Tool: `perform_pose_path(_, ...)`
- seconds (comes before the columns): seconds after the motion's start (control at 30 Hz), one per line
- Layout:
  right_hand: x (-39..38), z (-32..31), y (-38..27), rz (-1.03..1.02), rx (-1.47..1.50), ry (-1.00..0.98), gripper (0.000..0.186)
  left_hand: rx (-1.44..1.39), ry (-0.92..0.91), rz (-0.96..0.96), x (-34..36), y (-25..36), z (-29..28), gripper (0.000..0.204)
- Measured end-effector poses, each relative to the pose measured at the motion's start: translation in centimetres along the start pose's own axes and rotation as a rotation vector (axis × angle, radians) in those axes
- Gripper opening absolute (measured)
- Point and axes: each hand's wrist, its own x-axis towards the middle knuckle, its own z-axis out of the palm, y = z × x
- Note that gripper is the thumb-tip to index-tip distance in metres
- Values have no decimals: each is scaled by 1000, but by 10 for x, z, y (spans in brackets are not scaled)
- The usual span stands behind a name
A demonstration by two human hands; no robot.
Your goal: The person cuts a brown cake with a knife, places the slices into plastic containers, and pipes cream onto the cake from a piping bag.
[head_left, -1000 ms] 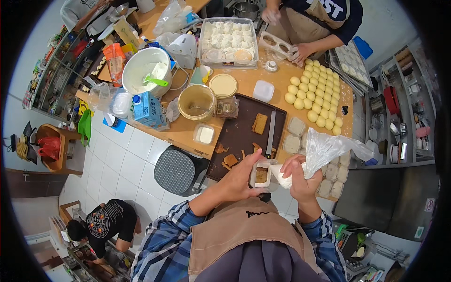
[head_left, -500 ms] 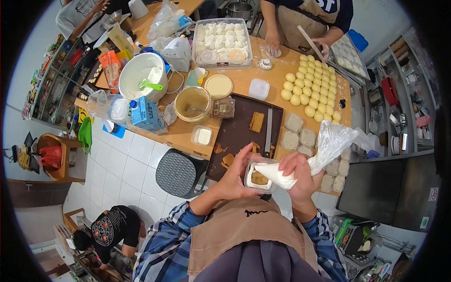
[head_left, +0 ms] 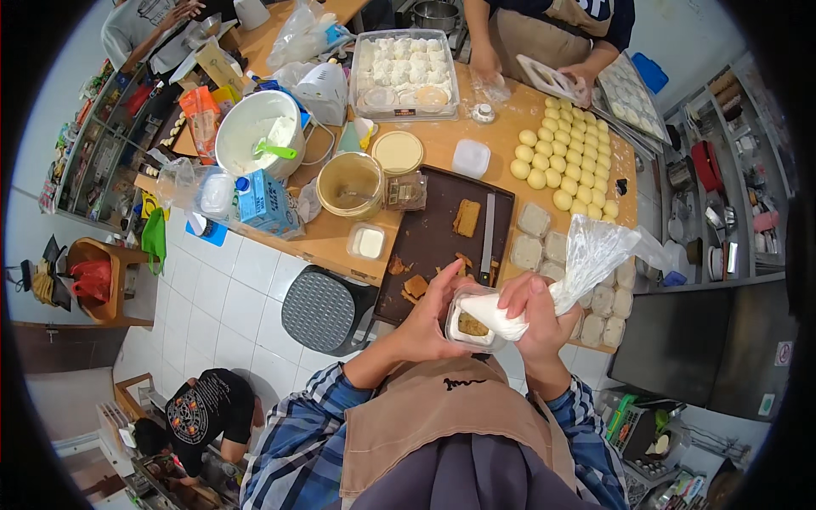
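Observation:
My left hand [head_left: 425,323] holds a small clear square container [head_left: 466,334] with a piece of brown cake bordered by white cream inside. My right hand [head_left: 535,316] grips a clear piping bag [head_left: 599,255] filled with white cream, its tip over the container. Just beyond my hands, a dark brown tray [head_left: 416,217] on the wooden table carries cake pieces [head_left: 466,218], crumbs and a long knife [head_left: 488,240]. To its right stand several filled small containers [head_left: 534,219].
Yellow dough balls [head_left: 561,161], a white bowl [head_left: 246,119], a blue carton [head_left: 255,208] and a box of white items [head_left: 404,72] share the table [head_left: 340,255]. A stool [head_left: 319,310] stands below. A co-worker [head_left: 557,38] works opposite; another person [head_left: 208,416] bends at lower left; another [head_left: 136,34] is upper left.
Since a second ago, my right hand and the piping bag have tilted, bringing the tip over the container. The co-worker's hands opposite have shifted with the white frame.

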Motion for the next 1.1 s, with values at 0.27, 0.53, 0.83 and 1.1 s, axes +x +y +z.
perform_pose_path(0.27,-2,1,-3,24,29,-15,33,17,-3,15,2,-1,-1,121)
perform_pose_path(0.53,-3,1,-1,22,93,32,31,9,-10,41,4,-2,-4,119)
perform_pose_path(0.83,-1,-3,-2,-40,134,79,30,82,41,104,4,-3,-3,117)
perform_pose_path(1.1,-5,-5,-9,-22,44,-24,28,160,47,129,2,1,-3,112)
